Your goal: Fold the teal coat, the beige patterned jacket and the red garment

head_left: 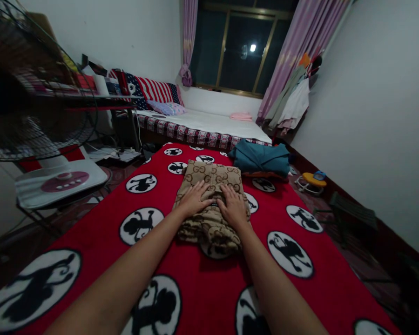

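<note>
A tan garment (pixel 212 173) with a brown letter pattern lies folded in a compact bundle; its exact kind I cannot make out. My left hand (pixel 196 199) rests flat on its left part, fingers spread. On the right part lies my right hand (pixel 233 205), also flat with fingers apart. Between the thumbs a small dark patch shows on the cloth. The near end of the bundle is bunched in thick folds. Beneath it spreads a red blanket (pixel 202 288) with black figures in white circles. Just beyond, to the right, sits a folded teal garment (pixel 260 157).
A floor fan (pixel 64 179) stands at the left beside a cluttered desk (pixel 108 97). Across the back is a bed (pixel 209 122) with a pillow (pixel 167 108). Clothes (pixel 296 102) hang by the right wall. A yellow stool (pixel 313 180) and a dark folding stool (pixel 352 211) stand at the right.
</note>
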`<state>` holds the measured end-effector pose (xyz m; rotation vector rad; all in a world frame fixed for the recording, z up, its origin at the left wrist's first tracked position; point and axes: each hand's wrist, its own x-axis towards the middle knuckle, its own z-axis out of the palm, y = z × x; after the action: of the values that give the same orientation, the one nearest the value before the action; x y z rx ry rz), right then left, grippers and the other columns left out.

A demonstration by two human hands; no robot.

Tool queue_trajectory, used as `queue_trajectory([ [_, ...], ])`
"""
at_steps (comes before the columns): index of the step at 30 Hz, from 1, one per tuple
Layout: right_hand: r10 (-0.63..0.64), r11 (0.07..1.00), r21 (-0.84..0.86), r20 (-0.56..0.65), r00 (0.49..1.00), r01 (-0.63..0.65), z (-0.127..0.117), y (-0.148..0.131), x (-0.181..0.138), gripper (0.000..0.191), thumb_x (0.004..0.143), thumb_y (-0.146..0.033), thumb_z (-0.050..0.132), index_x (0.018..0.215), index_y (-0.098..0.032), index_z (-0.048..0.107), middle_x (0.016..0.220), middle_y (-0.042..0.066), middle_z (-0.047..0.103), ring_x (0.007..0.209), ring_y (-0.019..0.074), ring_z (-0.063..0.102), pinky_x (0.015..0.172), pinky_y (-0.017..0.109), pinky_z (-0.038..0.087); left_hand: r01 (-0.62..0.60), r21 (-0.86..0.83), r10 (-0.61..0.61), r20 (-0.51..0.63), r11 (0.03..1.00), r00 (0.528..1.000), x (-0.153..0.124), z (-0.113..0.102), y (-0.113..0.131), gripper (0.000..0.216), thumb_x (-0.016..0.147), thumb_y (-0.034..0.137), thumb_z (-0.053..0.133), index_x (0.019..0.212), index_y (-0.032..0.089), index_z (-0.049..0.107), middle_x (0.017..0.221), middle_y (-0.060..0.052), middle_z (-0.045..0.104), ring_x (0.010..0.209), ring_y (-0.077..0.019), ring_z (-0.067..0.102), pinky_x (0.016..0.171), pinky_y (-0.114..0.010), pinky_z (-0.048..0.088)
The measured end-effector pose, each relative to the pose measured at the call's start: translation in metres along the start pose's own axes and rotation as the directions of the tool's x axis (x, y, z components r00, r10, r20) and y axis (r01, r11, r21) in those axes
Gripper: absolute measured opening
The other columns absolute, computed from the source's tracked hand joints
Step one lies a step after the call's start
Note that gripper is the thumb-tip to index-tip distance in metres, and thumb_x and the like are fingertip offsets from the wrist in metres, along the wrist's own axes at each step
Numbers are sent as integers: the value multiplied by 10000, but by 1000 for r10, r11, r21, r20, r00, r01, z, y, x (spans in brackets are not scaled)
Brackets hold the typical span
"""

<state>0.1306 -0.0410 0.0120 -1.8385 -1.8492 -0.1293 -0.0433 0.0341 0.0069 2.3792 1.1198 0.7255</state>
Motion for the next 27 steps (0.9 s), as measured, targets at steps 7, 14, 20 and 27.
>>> queue_trajectory([
  [7,55,838,543,-194,980,60,-33,-1,-10,234,861,-323,540,974,-193,697,1024,68,717,1001,203,634,926,347,456,-27,-923,-384,-187,385,904,-16,-19,-4,496,767,514,628,1081,132,616,813,-82,722,802,-203,679,811,-329,499],
  [14,-340,829,538,268,901,152,-91,-40,-28,370,704,-407,744,1023,-227,698,941,21,705,859,187,641,751,278,479,-54,-986,-430,-117,156,895,-19,-24,-11,397,637,282,753,980,120,636,696,-23,695,660,-122,634,709,-244,472],
  [20,-431,902,203,362,827,382,-100,-55,-45,647,599,-224,780,1217,-249,592,1155,61,616,1050,243,575,819,302,439,-46,-987,-444,-110,152,889,-19,-20,-8,365,641,274,745,957,120,644,696,-28,689,668,-127,635,719,-252,482],
  [27,-288,950,222,348,892,220,-94,-47,-44,267,678,-177,673,937,-233,641,938,16,654,852,189,599,705,261,402,30,-784,83,103,620,991,-30,-53,-8,516,623,373,809,1098,210,688,1228,-102,644,1131,-277,596,961,-384,454],
])
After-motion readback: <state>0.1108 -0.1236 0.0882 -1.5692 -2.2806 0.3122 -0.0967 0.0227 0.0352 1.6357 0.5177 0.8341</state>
